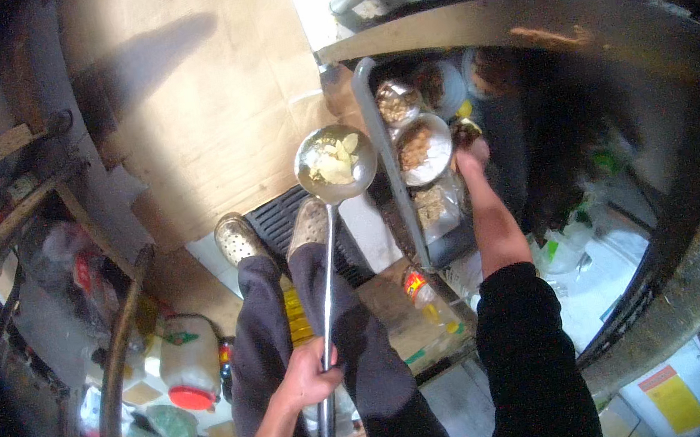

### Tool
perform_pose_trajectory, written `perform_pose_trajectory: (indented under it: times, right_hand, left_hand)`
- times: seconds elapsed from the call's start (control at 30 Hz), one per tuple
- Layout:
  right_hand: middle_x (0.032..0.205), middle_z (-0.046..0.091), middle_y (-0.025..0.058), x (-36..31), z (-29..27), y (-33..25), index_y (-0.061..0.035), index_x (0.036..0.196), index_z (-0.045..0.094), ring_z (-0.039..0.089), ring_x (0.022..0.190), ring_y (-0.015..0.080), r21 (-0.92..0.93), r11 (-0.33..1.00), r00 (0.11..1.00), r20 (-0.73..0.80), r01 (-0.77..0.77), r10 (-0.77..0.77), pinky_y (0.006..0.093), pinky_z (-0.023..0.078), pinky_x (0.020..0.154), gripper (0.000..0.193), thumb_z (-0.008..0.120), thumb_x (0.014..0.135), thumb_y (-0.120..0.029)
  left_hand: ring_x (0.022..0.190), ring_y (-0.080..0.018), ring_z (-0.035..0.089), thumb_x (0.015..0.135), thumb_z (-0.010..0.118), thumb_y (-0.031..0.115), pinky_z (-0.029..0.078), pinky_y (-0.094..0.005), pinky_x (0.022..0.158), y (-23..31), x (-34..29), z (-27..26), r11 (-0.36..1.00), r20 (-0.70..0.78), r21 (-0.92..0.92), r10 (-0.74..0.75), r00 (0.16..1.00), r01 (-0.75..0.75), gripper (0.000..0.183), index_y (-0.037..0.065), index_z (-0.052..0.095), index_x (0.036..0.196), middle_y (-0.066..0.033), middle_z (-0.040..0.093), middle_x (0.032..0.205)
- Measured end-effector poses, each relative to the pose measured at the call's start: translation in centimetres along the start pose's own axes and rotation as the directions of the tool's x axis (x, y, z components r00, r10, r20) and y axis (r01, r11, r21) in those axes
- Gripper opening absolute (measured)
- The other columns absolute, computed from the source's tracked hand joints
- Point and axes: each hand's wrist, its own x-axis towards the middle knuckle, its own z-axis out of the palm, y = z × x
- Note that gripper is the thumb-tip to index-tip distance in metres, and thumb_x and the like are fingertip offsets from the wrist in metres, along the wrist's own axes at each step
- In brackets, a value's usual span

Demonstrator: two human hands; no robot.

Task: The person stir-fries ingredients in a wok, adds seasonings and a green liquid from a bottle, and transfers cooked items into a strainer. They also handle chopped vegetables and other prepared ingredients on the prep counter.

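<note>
My left hand (pixel 303 377) is wrapped round the dark grip of a long-handled metal ladle (pixel 331 264). Pale, thin slices of food (pixel 333 162) lie in the ladle's round bowl, which is held out above my feet. Over on the right, my right hand (pixel 472 153) reaches down into a dark, grey-rimmed bin (pixel 393 162). Its fingers look curled at a small dark clump (pixel 466 131); the fingertips are hidden. Just left of that hand stands a white bowl (pixel 439 169) of orange-brown bits, with a bag of light brown pieces (pixel 433 207) below it.
More filled containers (pixel 397 103) sit at the bin's far end. A wide curved metal rim (pixel 675 341) bounds the right side. Cardboard (pixel 212 148) covers the floor ahead. On the left are a bent metal bar (pixel 117 374) and a red-lidded jug (pixel 190 366); a red-labelled bottle (pixel 418 287) lies near my knee.
</note>
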Motion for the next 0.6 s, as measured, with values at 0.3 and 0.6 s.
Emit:
perform_pose_trajectory:
  times: [0.3,0.6]
  right_hand:
    - [0.078,0.064,0.0105,-4.3,-4.0,2.9,0.0005,0.091,0.062,0.06,0.056,0.019,0.92,0.272,0.955,0.241,-0.281,0.173,0.0287,0.05,0.05,0.01,0.057,0.083,-0.003]
    - [0.069,0.061,0.0066,-25.8,-20.2,-9.8,0.0032,0.099,0.062,0.057,0.053,0.0118,0.944,0.051,0.885,0.323,-0.325,-0.336,0.0261,0.051,0.046,0.022,0.065,0.084,-0.012]
  left_hand:
    - [0.064,-0.0293,0.055,0.06,0.061,0.005,0.043,-0.0369,0.06,2.2,-3.0,-0.3,0.999,0.055,0.012,-0.039,0.998,0.039,0.018,0.006,0.048,0.072,-0.0119,0.053,0.067]
    - [0.058,-0.0205,0.05,0.063,0.057,0.004,0.042,-0.0332,0.056,7.6,-7.8,-0.3,0.993,-0.032,0.117,0.036,0.999,-0.032,0.012,0.005,0.048,0.07,-0.0084,0.051,0.062]
